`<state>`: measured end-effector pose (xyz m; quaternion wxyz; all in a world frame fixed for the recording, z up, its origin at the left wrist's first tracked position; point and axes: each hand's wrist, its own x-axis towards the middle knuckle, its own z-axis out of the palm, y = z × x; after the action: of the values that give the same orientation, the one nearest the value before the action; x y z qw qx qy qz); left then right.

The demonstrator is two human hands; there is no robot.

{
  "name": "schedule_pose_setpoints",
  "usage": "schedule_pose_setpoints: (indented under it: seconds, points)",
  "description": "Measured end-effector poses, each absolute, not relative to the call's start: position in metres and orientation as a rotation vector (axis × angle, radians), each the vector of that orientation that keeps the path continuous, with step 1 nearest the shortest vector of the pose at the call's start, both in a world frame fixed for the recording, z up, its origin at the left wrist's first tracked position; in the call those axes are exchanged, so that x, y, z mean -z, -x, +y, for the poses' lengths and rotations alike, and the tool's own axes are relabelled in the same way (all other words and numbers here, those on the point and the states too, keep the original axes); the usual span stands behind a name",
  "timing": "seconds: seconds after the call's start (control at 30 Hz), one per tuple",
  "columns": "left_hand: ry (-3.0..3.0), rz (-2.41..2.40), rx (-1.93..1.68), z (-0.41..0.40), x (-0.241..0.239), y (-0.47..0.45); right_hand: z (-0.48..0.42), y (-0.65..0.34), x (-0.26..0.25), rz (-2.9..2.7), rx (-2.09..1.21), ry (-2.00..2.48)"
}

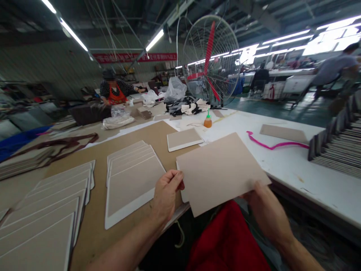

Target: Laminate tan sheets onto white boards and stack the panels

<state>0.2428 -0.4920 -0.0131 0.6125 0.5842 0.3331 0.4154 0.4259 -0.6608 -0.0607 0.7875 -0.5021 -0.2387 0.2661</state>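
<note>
A large beige cardboard sheet is held up tilted in front of me, over the table's near edge. My left hand pinches its left edge between thumb and fingers. On the sheet's lower right corner is my right hand, thumb on top and the fingers hidden underneath. A white-edged piece shows partly behind the sheet, beside my left fingertips; most of it is covered. Left of my hands lies an overlapping stack of beige boards with white borders. One smaller white-edged board rests just beyond the sheet.
More fanned boards cover the near left. A glue bottle with a green tip, a pink ribbon and a beige strip lie on the white table. A board pile stands right. Behind are a caged fan and a co-worker.
</note>
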Motion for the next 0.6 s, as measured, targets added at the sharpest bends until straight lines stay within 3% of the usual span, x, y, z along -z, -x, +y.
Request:
schedule_pose_setpoints:
  seconds: [0.1, 0.33, 0.6]
  points:
    - [-1.339, 0.791, -0.857, -0.487, 0.01, -0.232, -0.667, -0.454, 0.045, -0.516, -0.549, 1.117]
    - [-1.329, 0.888, -0.706, -0.49, 0.02, -0.224, -0.667, -0.47, 0.029, -0.775, -0.333, 1.731]
    - [-1.375, 1.054, -0.731, -0.48, 0.05, -0.222, -0.652, -0.469, 0.046, -0.903, -0.286, 1.804]
